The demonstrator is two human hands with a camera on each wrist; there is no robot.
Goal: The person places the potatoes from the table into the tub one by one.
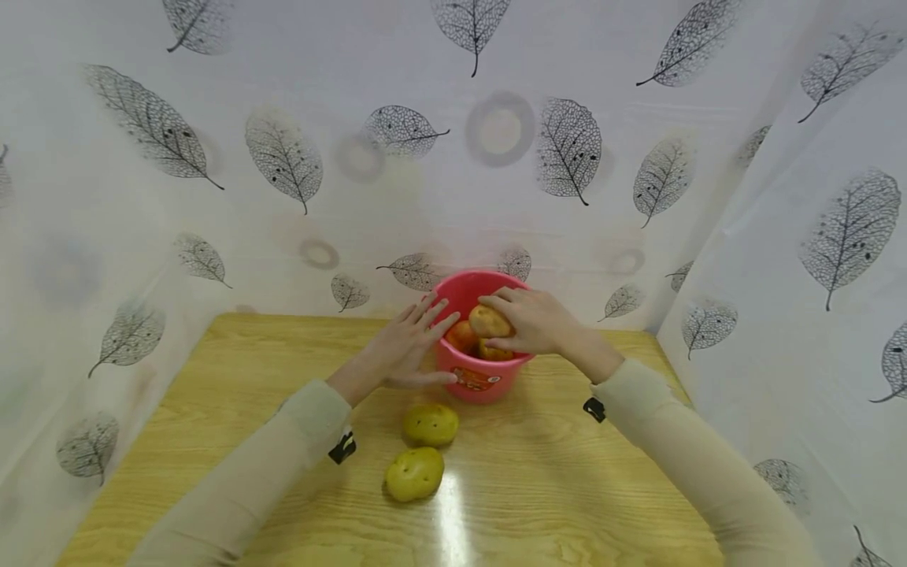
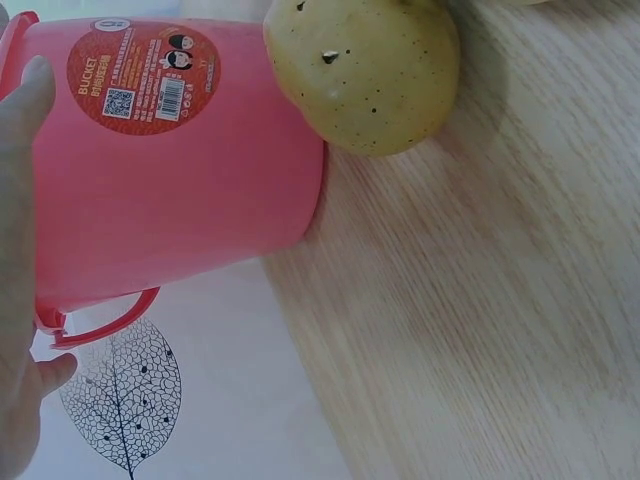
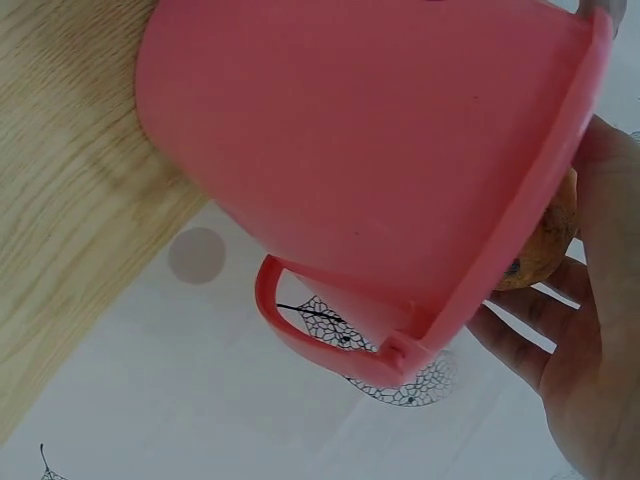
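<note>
Two potatoes point(image 1: 414, 475) lie before one bucket point(image 1: 507, 378) near the worktop's point(image 1: 595, 465) back edge. Right hand point(image 1: 534, 321) grips another potato point(image 1: 487, 321); left hand point(image 1: 402, 350) spreads unclenched.

smooth plastic bucket point(image 1: 489, 387), glossy wood-grain table point(image 1: 567, 472)

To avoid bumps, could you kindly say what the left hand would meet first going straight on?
Probably the pink plastic bucket: the left hand points toward its side, though exact depth is unclear.

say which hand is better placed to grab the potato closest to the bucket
Probably the left hand: its fingers are spread, gripping no potato, and it is nearer that potato. The right hand holds another potato at the bucket's mouth.
</note>
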